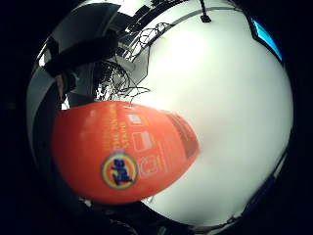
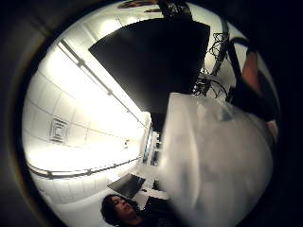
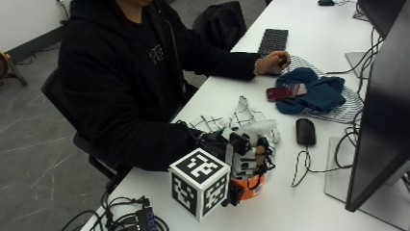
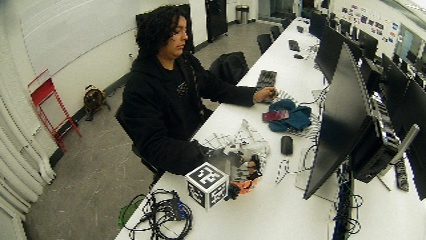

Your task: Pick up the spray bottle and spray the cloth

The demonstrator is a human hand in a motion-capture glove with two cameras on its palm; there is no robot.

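While the right hand [image 3: 247, 154] clasps the upright spray bottle [image 3: 251, 183], nozzle aims away; checked cloth [image 3: 237, 120] lies just beyond on the bench [image 3: 301, 202].

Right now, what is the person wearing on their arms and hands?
Both arms are in long black sleeves of a dark hooded top. The right hand wears a black glove with black straps and white plastic pieces on it. The other hand is bare, with a thin band at the wrist.
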